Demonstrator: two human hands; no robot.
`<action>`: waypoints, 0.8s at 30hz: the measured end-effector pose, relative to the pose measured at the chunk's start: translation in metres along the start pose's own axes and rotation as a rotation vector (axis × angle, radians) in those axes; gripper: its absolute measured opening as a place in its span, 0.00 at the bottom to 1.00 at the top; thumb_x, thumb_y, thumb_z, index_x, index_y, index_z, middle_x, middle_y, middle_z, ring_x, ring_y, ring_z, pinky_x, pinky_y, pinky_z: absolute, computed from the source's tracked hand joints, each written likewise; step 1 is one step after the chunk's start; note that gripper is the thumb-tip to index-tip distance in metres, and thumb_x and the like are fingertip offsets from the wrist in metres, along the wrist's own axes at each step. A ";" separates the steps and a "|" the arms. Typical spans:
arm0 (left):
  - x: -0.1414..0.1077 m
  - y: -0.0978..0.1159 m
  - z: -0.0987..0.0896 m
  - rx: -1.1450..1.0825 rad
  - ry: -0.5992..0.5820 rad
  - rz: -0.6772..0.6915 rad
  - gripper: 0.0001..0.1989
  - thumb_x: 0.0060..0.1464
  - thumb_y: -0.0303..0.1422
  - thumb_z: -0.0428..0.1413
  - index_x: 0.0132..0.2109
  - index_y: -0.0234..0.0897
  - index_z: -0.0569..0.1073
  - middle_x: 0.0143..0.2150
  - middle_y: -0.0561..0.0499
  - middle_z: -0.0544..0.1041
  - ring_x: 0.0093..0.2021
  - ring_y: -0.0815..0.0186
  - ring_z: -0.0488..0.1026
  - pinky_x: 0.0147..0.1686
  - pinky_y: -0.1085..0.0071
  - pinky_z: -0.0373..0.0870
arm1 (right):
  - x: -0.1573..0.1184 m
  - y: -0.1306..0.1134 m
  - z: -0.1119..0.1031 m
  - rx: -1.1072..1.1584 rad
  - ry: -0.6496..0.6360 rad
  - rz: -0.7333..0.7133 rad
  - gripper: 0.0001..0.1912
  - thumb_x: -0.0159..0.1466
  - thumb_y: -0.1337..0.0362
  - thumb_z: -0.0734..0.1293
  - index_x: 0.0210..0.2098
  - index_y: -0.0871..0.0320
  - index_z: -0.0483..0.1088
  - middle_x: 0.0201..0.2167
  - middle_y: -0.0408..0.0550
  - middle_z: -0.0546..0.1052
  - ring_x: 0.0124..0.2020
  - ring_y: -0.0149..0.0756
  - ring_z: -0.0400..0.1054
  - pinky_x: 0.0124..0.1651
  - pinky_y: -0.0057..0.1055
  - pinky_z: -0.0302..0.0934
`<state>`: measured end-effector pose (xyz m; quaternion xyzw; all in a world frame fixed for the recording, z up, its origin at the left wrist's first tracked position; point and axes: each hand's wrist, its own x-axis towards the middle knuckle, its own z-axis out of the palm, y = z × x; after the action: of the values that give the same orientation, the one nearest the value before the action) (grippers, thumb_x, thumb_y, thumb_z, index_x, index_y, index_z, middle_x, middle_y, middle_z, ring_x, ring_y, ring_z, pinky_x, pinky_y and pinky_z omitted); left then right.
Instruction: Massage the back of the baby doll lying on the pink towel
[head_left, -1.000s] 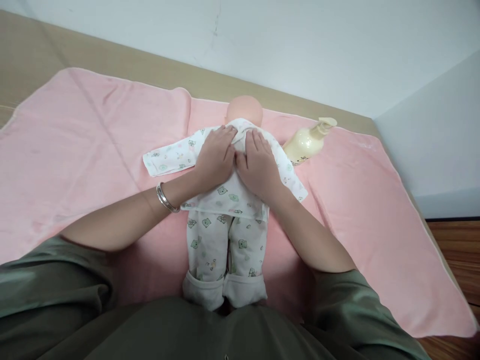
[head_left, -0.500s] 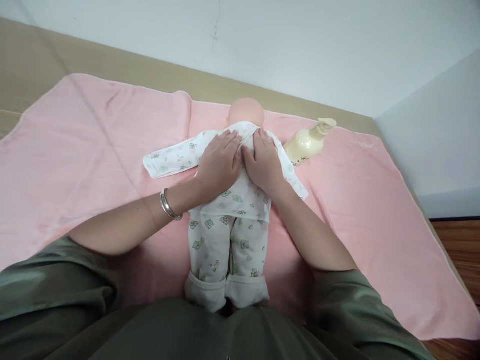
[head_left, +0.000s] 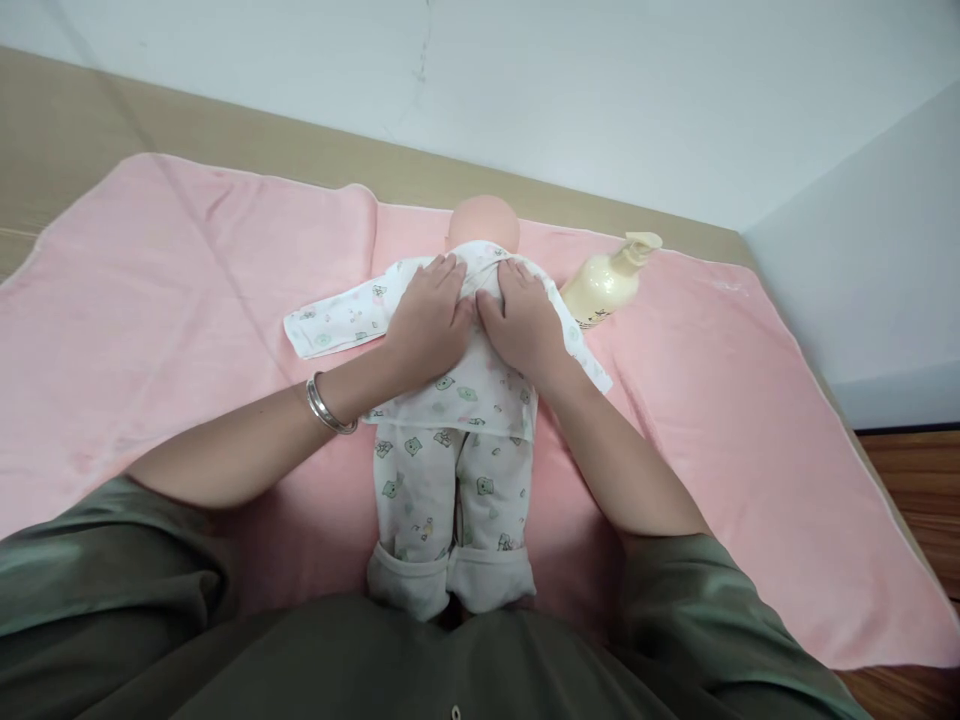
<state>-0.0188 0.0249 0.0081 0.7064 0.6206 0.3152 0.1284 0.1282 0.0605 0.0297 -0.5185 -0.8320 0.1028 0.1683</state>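
Note:
A baby doll lies on a pink blanket with its bald head away from me; its face is not visible. It wears a white printed top and matching trousers with turned-up cuffs. Flat on the left upper part of the top rests my left hand, fingers stretched out. My right hand lies the same way on the right upper part, its thumb apart from the fingers. Between the hands the cloth is creased. Neither hand grips anything.
A cream pump bottle leans or lies by the doll's right-hand sleeve. The pink blanket spreads over a tan surface. A white wall stands behind, and wooden flooring shows at the right.
Both hands remain on the doll's top, with only a slight shift over the cloth. The whole view has moved a little, so everything sits slightly further left.

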 end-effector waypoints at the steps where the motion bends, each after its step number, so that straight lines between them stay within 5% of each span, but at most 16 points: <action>1: -0.003 0.001 0.001 -0.008 -0.009 0.020 0.30 0.66 0.36 0.42 0.69 0.25 0.63 0.74 0.34 0.62 0.77 0.49 0.54 0.78 0.47 0.47 | 0.004 0.004 0.001 0.010 -0.001 0.009 0.33 0.73 0.59 0.56 0.71 0.75 0.57 0.73 0.65 0.60 0.76 0.52 0.51 0.79 0.51 0.46; 12: 0.022 -0.024 0.002 -0.108 0.086 -0.102 0.26 0.61 0.34 0.43 0.62 0.35 0.73 0.68 0.42 0.73 0.71 0.55 0.66 0.76 0.54 0.56 | -0.033 -0.030 -0.017 -0.179 -0.015 -0.033 0.27 0.77 0.58 0.55 0.57 0.76 0.73 0.62 0.73 0.73 0.69 0.60 0.64 0.71 0.55 0.59; 19: 0.017 -0.024 0.009 -0.097 0.159 -0.084 0.24 0.63 0.34 0.42 0.59 0.38 0.74 0.64 0.44 0.76 0.66 0.56 0.69 0.73 0.54 0.61 | -0.011 -0.013 -0.026 0.086 -0.148 -0.085 0.25 0.77 0.58 0.51 0.61 0.66 0.70 0.70 0.60 0.66 0.75 0.50 0.55 0.74 0.48 0.57; 24: 0.017 -0.026 0.010 -0.102 0.171 -0.078 0.23 0.65 0.35 0.42 0.59 0.37 0.74 0.64 0.44 0.75 0.67 0.56 0.69 0.73 0.54 0.61 | -0.001 -0.006 -0.003 -0.003 -0.034 -0.066 0.31 0.75 0.61 0.54 0.72 0.73 0.55 0.75 0.62 0.57 0.77 0.50 0.49 0.80 0.49 0.45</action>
<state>-0.0331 0.0487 -0.0095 0.6450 0.6394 0.4002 0.1228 0.1249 0.0571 0.0346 -0.4892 -0.8515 0.1050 0.1566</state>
